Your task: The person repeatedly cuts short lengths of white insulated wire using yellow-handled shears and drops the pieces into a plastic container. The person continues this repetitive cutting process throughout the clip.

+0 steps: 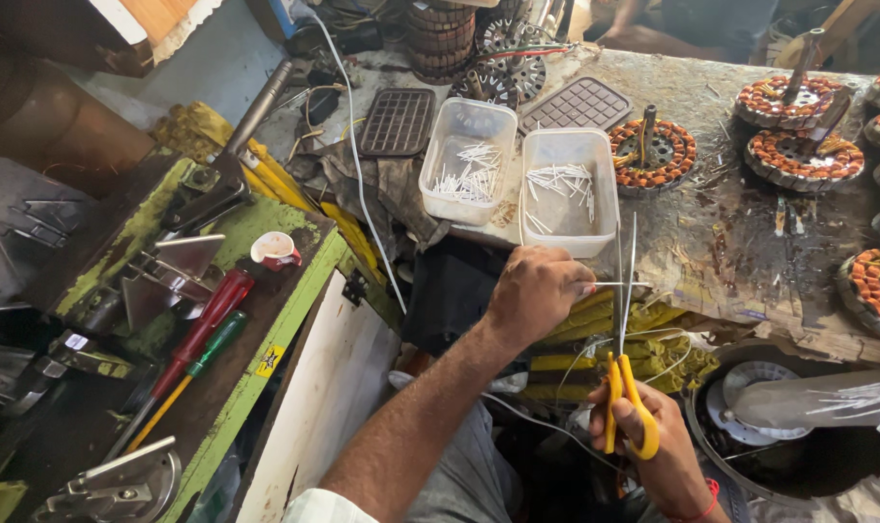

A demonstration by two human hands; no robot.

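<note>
The right hand (653, 450) is cut off at the wrist by the bottom edge, its fingers buried in the yellow scissor handles (629, 412). The left hand (535, 291) hides most of the thin white sleeve (622, 284) it pinches. Wound stators (876, 291) run off the right edge. A blurred white bundle (861, 399) defies identification.

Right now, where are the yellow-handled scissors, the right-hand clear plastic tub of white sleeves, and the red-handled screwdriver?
yellow-handled scissors (630, 412), head view, handle loop.
right-hand clear plastic tub (603, 228), head view, near wall.
red-handled screwdriver (206, 324), head view, handle middle.
</note>
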